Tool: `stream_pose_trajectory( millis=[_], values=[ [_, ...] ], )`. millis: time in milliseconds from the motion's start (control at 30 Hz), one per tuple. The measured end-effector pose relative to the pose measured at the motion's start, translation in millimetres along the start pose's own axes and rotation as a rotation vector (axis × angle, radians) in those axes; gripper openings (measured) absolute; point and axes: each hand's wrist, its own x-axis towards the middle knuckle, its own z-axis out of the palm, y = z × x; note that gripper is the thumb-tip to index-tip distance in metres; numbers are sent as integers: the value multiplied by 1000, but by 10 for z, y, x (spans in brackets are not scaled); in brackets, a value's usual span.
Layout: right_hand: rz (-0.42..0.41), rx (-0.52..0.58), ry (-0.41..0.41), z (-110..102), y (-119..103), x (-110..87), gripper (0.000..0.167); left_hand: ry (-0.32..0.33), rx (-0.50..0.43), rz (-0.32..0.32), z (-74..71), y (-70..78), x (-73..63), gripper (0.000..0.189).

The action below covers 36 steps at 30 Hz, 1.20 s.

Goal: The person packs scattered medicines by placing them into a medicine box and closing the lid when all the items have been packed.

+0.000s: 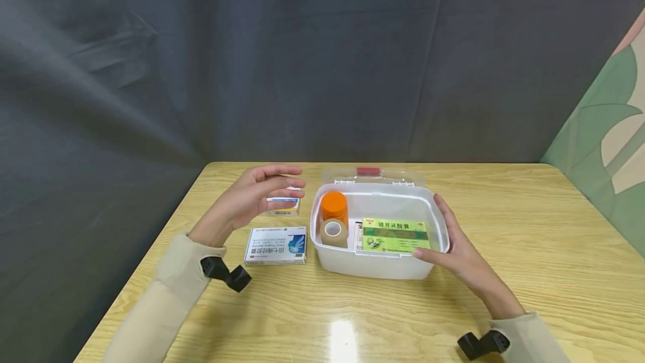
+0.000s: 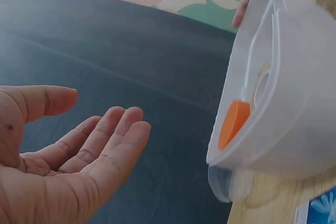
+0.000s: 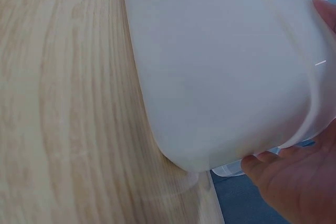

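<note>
A white translucent plastic box (image 1: 375,268) stands with its clear lid (image 1: 347,175) swung back. Inside it are an orange-capped bottle (image 1: 334,204), a roll of tan tape (image 1: 333,232) and a green medicine box (image 1: 395,234). My right hand (image 1: 461,254) grips the box's right end, thumb at the front rim and fingers along the side; the right wrist view shows its fingers (image 3: 257,163) against the wall. My left hand (image 1: 247,200) hovers left of the plastic box with loosely bent, apart fingers and nothing in them. It partly hides a small medicine box (image 1: 284,210) behind it.
A white and blue medicine box (image 1: 276,246) lies flat on the wooden table (image 1: 282,318), left of the plastic box. Dark cloth (image 1: 322,60) hangs behind the table's far edge. A patterned wall (image 1: 604,128) is at the right.
</note>
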Motion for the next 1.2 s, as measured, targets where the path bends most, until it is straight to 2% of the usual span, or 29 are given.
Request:
stream_pose_trajectory(
  millis=[200,367,567,700,833,967,1100,1200],
  values=[
    [-9,16,-8,-1,-1,0,109,67,-38,-10,-171,-85,-133,33],
    [-18,16,-5,-10,5,0,109,70,-80,-7,-331,-189,-236,25],
    [-20,17,-4,-16,-1,-12,110,103,-98,-70,-503,-360,-302,22],
    [-17,21,-2,-24,-5,-22,110,142,-85,-129,-596,-515,-301,31],
    [-11,17,-2,-26,-1,-30,109,200,-12,-186,-672,-665,-302,43],
    [-4,14,1,-27,1,-33,108,258,103,-231,-728,-786,-297,50],
    [0,-1,-2,-32,1,-37,109,300,233,-276,-756,-873,-276,51],
    [-5,-15,-3,-34,0,-36,109,311,286,-304,-764,-924,-261,50]
  ],
)
